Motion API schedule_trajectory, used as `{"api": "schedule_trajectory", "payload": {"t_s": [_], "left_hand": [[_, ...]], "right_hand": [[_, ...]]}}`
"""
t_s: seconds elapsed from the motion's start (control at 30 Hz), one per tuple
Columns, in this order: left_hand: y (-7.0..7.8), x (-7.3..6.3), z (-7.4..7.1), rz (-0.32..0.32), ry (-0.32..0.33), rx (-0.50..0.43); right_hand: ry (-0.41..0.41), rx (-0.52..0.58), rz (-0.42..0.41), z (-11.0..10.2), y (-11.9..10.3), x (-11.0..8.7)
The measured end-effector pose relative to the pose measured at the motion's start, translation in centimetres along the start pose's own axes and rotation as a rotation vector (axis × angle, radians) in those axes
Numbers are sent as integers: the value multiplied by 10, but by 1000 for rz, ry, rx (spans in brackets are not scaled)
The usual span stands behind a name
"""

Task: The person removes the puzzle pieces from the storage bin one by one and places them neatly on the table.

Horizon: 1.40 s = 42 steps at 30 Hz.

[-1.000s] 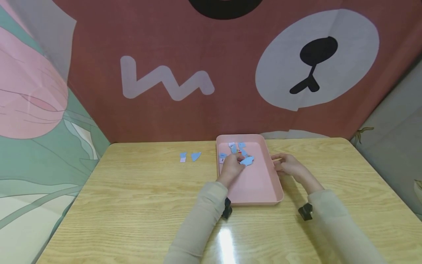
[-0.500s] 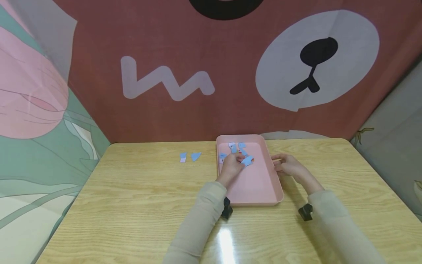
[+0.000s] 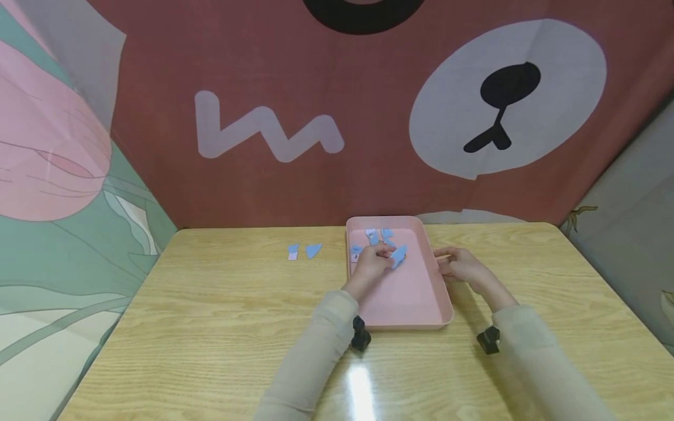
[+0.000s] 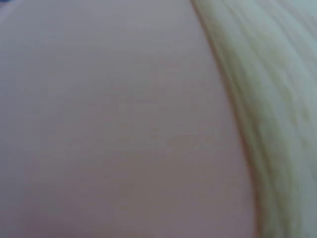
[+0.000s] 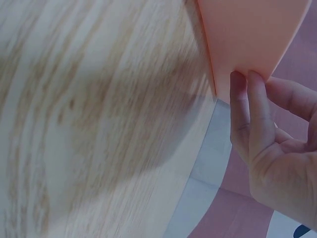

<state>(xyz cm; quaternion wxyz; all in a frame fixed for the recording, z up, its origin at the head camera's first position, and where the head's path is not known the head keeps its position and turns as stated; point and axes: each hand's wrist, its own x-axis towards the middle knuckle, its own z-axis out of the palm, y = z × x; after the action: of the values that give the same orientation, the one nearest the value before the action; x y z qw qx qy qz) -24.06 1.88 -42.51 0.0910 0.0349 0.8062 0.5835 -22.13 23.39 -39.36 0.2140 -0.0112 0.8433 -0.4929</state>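
Observation:
In the head view, my left hand is over the upper part of a shallow pink tray. Its thumb and fingers pinch a flat blue cut-out piece, held tilted. More small blue and pale pieces lie in the tray's far left area, partly hidden behind that hand. At the tray's right side, my right hand touches the outer wall. The right wrist view shows the extended fingertips resting on the pink wall close to its rim. A blurred pale surface fills most of the left wrist view.
Two more pieces lie on the wooden table left of the tray: a blue and pale one and a blue triangular one. A brown printed cloth hangs behind the table's far edge.
The blue piece in my left hand has turned, so it now stands steeper and looks narrower. My left forearm has shifted slightly left. The right hand stays at the tray wall.

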Motion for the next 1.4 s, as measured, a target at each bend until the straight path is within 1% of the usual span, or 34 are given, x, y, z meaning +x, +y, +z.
{"api": "schedule_trajectory", "payload": {"t_s": [0.07,0.13,0.23,0.4,0.53,0.63,0.8,0.9,1.0,1.1,1.3,1.4], "left_hand": [[3,-1,-2,-27,-19,-59],[6,-2,-4,-36,-27,-101],[11,-5,-8,-30,-39,-157],[17,-9,-16,-4,-62,-184],[22,-10,-22,-9,-67,-214],[25,-9,-26,-15,-56,-257],[28,-10,-37,-8,-33,-285],[27,-12,-44,-20,-2,-306],[26,-13,-51,-43,32,-351],[24,-14,-59,-41,57,-376],[18,-16,-75,-24,74,-374],[15,-17,-85,-26,77,-398]], "right_hand": [[2,5,1,0,0,0],[4,8,1,1,1,0],[5,12,1,1,1,0],[6,13,4,1,0,0],[7,8,7,0,-2,0],[8,5,5,-1,-2,0],[8,5,-1,-1,-1,0],[7,10,-5,0,0,0],[3,14,-10,0,0,0],[4,18,-8,0,0,1],[0,20,-2,-1,0,0],[-3,17,0,0,0,0]]}}
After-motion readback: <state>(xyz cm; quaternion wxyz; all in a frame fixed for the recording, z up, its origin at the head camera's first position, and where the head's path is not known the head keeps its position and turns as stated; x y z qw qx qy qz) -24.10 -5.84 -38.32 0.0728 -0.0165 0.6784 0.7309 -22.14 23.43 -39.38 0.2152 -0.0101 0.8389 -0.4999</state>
